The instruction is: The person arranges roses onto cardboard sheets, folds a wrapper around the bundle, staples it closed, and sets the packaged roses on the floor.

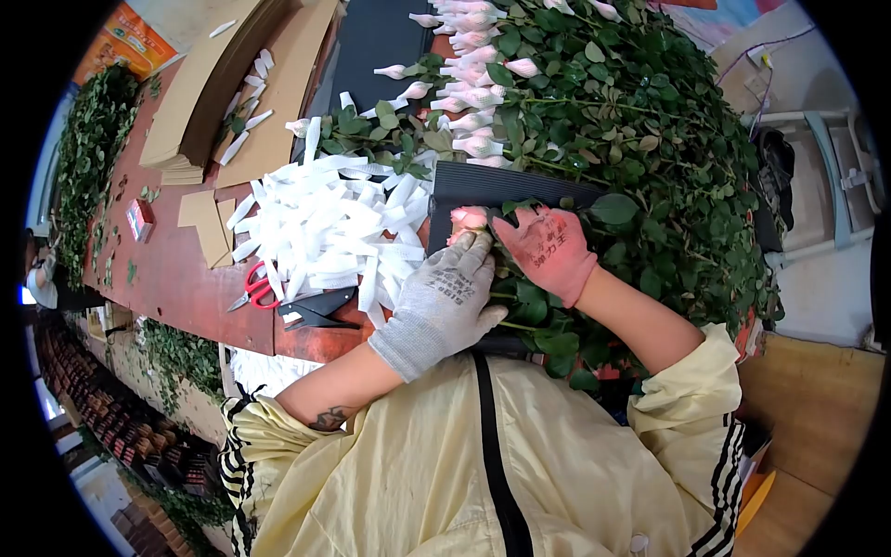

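Left hand, in a grey knit glove with dark print (450, 290), fingers stretched forward against the base of a pink rose bloom (468, 219), thumb out to the side; apparently steadying the head, but pads hidden, can't tell if pinched. Right hand, in a pinkish-red printed glove (548, 249), half-curled at 4 o'clock from bloom; can't tell what it grips, if anything. Bloom lies over a black ridged board (529, 186), likely a work support. White mesh sleeves (343, 223) heaped at 9 o'clock, probably for easy left-hand reach. Sleeved pale-pink buds (475, 97) at 12 o'clock, heads roughly lined up, leafy green stems (640, 111) trailing toward 2 o'clock, seemingly keeping heads together. Red-handled scissors (252, 299) at 8 o'clock, beside the sleeves.
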Tool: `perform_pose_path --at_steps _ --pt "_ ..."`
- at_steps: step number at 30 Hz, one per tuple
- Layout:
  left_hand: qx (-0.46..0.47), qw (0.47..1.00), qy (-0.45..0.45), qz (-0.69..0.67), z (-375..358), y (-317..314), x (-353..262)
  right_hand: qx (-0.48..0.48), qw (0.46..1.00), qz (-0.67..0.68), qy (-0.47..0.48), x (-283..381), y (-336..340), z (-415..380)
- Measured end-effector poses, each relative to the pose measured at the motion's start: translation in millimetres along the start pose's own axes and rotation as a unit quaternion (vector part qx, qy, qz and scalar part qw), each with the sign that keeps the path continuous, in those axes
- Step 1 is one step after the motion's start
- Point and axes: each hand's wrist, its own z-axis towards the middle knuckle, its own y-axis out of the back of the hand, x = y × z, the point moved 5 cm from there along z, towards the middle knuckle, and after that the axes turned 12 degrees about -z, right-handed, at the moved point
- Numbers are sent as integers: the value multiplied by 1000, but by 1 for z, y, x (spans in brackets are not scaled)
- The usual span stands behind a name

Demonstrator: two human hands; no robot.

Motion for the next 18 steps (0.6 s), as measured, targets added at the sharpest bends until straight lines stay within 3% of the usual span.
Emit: perform_pose_path --at_steps 3,5,6,8,9,11,12,13,15,16,18 --pt "-8 1000 -7 -10 1 0 1 -25 1000 -6 -10 1 -2 0" --pt "-17 999 -10 -36 5 3 2 83 996 -4 -27 2 -5 5" --pt "-7 999 -16 -32 5 9 10 83 996 1 -37 2 0 3" --pt "-9 958 -60 -280 1 33 33 79 995 12 -63 -2 14 2" --pt "-118 958 -67 -251 -5 52 35 77 994 14 -70 -6 26 -1" --pt "-204 951 -7 -234 -20 63 59 -68 989 -43 -121 -10 65 -19" --pt "-202 951 -5 -235 -23 63 59 -145 979 -65 -130 -9 73 -29" --pt "-200 948 30 -245 -28 65 60 -144 979 -65 -130 -6 76 -32" --pt "-197 944 67 -256 -29 64 57 70 987 78 -120 0 67 -36" --pt "-184 954 6 -237 -24 60 43 119 984 80 -106 9 71 -35" --pt "-143 967 -102 -186 -15 55 22 63 990 83 -94 25 59 -43"
